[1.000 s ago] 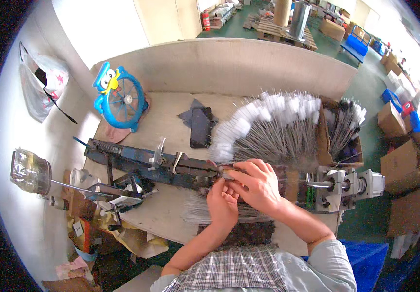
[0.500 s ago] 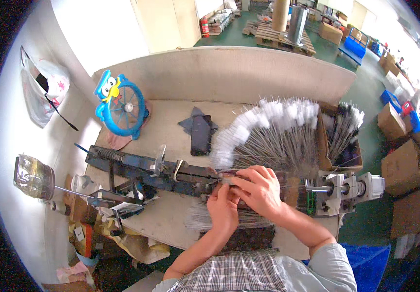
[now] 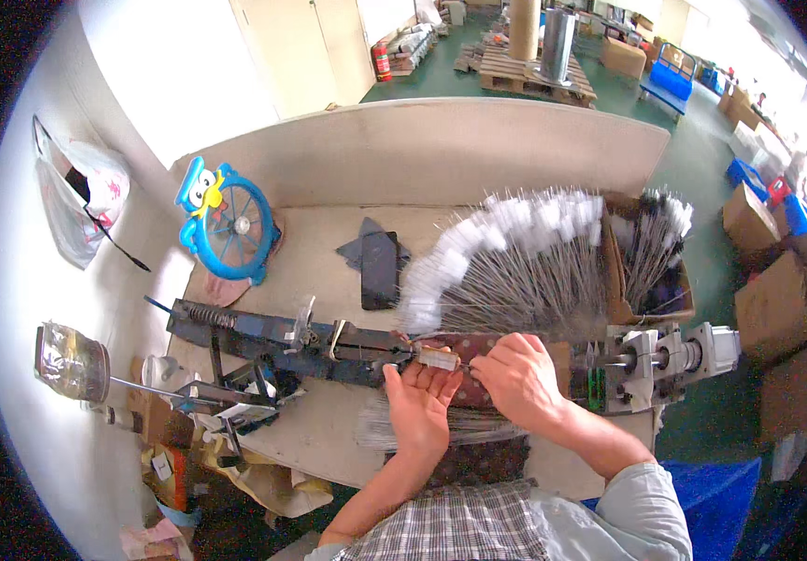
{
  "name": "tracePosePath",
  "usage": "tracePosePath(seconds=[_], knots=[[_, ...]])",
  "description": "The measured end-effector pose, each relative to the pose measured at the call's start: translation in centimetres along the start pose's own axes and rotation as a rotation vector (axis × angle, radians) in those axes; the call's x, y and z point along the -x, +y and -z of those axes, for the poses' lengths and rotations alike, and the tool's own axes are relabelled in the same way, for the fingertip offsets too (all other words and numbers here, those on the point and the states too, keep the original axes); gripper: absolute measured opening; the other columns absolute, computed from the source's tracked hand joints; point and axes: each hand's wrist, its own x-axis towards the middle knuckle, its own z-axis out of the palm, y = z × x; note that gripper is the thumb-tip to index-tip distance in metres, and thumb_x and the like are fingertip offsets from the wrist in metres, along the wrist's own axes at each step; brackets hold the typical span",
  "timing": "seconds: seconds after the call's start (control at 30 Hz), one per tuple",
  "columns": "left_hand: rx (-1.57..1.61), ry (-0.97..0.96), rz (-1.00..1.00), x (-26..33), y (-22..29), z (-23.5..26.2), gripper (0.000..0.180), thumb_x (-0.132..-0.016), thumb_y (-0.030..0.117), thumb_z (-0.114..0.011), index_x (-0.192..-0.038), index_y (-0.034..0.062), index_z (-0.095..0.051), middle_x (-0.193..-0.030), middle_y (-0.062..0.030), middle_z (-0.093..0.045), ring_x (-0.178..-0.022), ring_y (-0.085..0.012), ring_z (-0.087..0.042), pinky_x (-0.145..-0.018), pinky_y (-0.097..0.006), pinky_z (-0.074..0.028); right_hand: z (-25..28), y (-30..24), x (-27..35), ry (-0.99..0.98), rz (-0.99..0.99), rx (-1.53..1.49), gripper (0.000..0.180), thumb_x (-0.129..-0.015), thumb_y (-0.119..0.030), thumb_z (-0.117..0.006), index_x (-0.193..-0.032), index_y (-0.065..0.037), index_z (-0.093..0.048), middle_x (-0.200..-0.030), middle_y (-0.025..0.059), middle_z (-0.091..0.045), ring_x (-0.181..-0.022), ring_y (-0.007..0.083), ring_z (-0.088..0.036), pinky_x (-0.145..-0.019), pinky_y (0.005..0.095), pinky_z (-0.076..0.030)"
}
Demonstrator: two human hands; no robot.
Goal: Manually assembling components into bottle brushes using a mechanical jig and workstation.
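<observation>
My left hand [image 3: 419, 408] is turned palm up at the middle of the bench, fingers stretched out. Just above its fingertips lies a short pale cylindrical piece [image 3: 439, 359], in line with the end of a long dark metal machine bar [image 3: 357, 340]; whether the fingertips touch it, I cannot tell. Right of that piece my right hand [image 3: 517, 379] is closed in a pinch, and what sits between its fingertips is too small to make out. Beneath the hands is a dark red dotted cloth [image 3: 478, 396]. Behind them, many white-tipped wire brushes [image 3: 515, 271] lie fanned out.
Right of my hands stands a motor-driven shaft unit [image 3: 656, 363]. A cardboard box [image 3: 620, 304] of dark brushes is behind it. A black phone [image 3: 380, 271] and a blue toy-shaped fan [image 3: 235, 224] stand toward the back left. A low panel [image 3: 459, 150] closes off the bench's far side.
My hands have moved apart: the right hand shifted right in a pinch, and the left turned palm up with its fingers opening. The pale piece now shows. The whole view has shifted slightly.
</observation>
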Motion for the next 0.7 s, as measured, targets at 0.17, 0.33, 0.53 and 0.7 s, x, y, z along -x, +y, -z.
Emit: tracePosePath(seconds=[0.17, 0.33, 0.53, 0.7], knots=[[-0.117, -0.07, 0.018, -0.1, -0.1, 0.5, 0.058, -0.093, 0.052, -0.032, -0.121, 0.0029, -0.043, -0.121, -0.0137, -0.05, -0.107, -0.0241, -0.051, -0.092, -0.038, -0.042, 0.9, 0.6, 0.0, 0.052, -0.048, -0.099, 0.013, -0.07, -0.013, -0.068, -0.082, -0.01, -0.066, -0.078, 0.0009, -0.063, -0.085, 0.0201, -0.056, -0.075, 0.0351, -0.042], [-0.335, -0.089, 0.026, 1.7, 0.5, 1.9, 0.049, -0.093, 0.031, -0.046, -0.133, 0.0052, -0.034, -0.13, -0.0126, -0.044, -0.114, -0.0219, -0.048, -0.089, -0.034, -0.043, 2.4, 1.0, 2.7, 0.007, -0.087, -0.252, 0.019, -0.07, -0.014, -0.062, -0.087, -0.009, -0.062, -0.074, 0.0039, -0.059, -0.072, 0.024, -0.058, -0.062, 0.0387, -0.047], [-0.225, 0.316, -0.274, 1.5, 6.3, 14.0, 0.028, -0.091, 0.03, -0.05, -0.102, 0.0056, -0.057, -0.096, -0.0059, -0.061, -0.086, -0.0168, -0.057, -0.073, -0.03, -0.048, -1.5, 2.3, 8.0, -0.449, -0.23, -0.127, 0.017, -0.075, -0.018, -0.059, -0.09, -0.011, -0.063, -0.08, 0.0066, -0.06, -0.073, 0.0254, -0.062, -0.058, 0.038, -0.052], [-0.081, 0.625, -0.461, 4.3, 18.5, 34.8, 0.037, -0.086, 0.046, -0.055, -0.084, 0.0089, -0.058, -0.074, -0.0018, -0.056, -0.07, -0.014, -0.054, -0.061, -0.03, -0.045, -0.6, 2.2, 7.3, -0.53, -0.167, -0.077, 0.015, -0.077, -0.023, -0.058, -0.083, -0.01, -0.062, -0.082, 0.0068, -0.06, -0.076, 0.0281, -0.062, -0.061, 0.0414, -0.053]])
